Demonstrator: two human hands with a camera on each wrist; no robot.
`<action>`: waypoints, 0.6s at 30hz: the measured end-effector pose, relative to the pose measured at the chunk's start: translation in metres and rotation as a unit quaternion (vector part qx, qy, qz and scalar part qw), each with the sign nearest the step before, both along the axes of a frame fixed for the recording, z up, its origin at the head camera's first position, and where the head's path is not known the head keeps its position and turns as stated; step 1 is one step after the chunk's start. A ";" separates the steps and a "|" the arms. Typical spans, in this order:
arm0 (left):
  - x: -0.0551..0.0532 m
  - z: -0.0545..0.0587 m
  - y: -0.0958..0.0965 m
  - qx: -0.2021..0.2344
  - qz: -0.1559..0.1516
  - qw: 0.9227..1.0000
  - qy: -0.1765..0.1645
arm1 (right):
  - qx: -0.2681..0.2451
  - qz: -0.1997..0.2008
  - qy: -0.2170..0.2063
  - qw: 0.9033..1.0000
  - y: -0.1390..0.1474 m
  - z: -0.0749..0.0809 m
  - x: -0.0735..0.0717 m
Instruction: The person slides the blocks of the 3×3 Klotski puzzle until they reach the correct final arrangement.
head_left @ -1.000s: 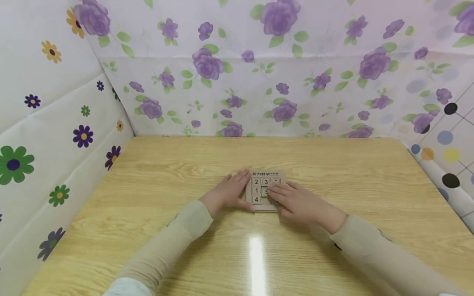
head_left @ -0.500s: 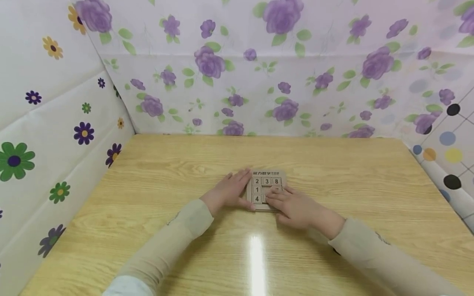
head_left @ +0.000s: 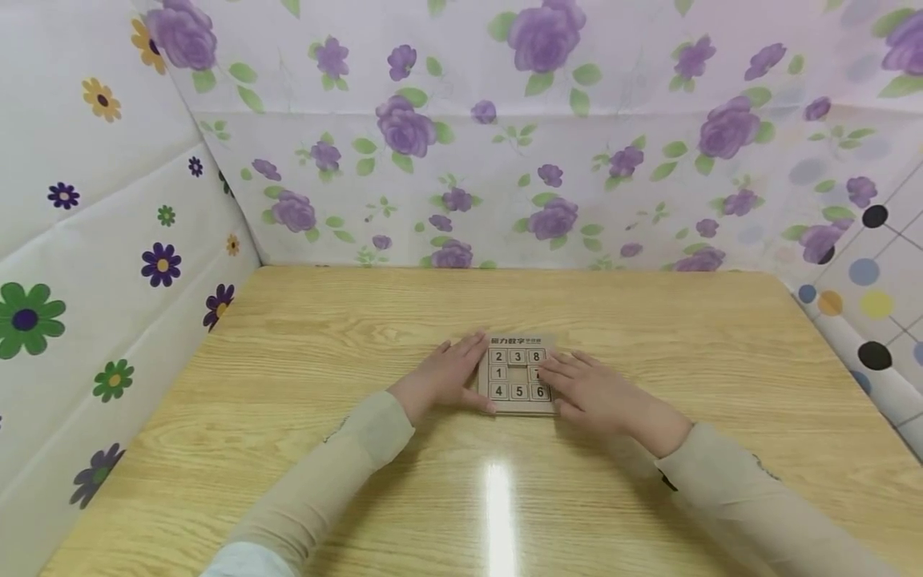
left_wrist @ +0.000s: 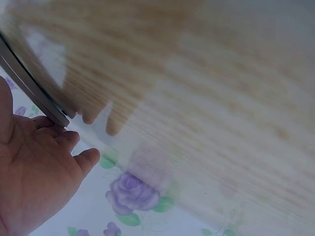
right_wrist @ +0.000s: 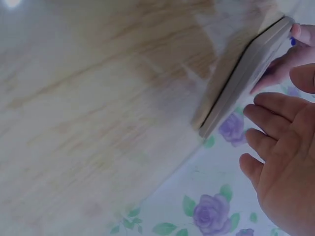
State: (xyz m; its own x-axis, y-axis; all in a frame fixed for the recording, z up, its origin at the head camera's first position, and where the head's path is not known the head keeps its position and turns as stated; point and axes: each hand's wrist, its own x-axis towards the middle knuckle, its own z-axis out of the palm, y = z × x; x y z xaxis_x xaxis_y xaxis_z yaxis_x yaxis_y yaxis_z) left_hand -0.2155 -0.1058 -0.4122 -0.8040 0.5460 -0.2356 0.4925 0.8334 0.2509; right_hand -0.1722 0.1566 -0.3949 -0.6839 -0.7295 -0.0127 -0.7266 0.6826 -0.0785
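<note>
A flat number slide puzzle (head_left: 517, 374) lies on the table, its tiles reading 2 3 8, then 1, a gap and 7, then 4 5 6. Along its left side my left hand (head_left: 449, 375) holds it, fingers at the far left and thumb at the near left corner. My right hand (head_left: 602, 397) reaches in from the right, nearly straight fingertips over the 7 tile (head_left: 535, 373), partly covering it. In the left wrist view, fingertips meet the end of the puzzle's edge (left_wrist: 34, 91). The right wrist view shows the puzzle's side (right_wrist: 246, 76) beside the right fingers (right_wrist: 263, 123).
The wood-grain table (head_left: 346, 320) extends around the puzzle, with a bright light reflection near the front. Behind stands a purple-flowered cloth wall (head_left: 461, 160). Flower-printed cloth (head_left: 108, 240) borders the left, dotted cloth (head_left: 880, 304) the right.
The 5 tile has slid from the centre to the bottom row, leaving the gap in the middle. My right hand has shifted right, uncovering 5 and 6. The left hand has stayed put.
</note>
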 end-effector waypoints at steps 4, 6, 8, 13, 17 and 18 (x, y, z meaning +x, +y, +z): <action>0.000 0.000 -0.001 0.003 0.001 1.000 -0.003 | 0.008 0.004 0.002 1.000 0.001 0.000 -0.002; 0.000 0.000 -0.001 0.002 0.001 1.000 -0.002 | 0.007 0.004 0.004 1.000 -0.001 0.000 -0.002; -0.001 0.000 -0.001 0.000 0.001 1.000 -0.001 | 0.006 0.004 0.007 1.000 -0.003 0.000 -0.002; -0.001 0.002 -0.001 -0.006 0.003 1.000 0.001 | 0.009 0.002 -0.001 1.000 -0.012 0.000 -0.004; -0.001 0.001 0.000 -0.008 0.002 1.000 -0.001 | 0.010 0.006 -0.008 1.000 -0.018 -0.001 -0.004; -0.001 0.001 0.000 -0.009 0.001 1.000 -0.001 | 0.010 0.007 -0.009 1.000 -0.019 -0.001 -0.004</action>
State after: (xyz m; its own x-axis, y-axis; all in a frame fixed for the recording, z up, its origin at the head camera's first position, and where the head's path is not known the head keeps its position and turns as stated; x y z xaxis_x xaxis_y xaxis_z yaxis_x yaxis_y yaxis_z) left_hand -0.2163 -0.1060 -0.4110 -0.8046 0.5396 -0.2477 0.4897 0.8390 0.2372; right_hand -0.1764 0.1377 -0.3962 -0.6734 -0.7382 -0.0390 -0.7346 0.6741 -0.0773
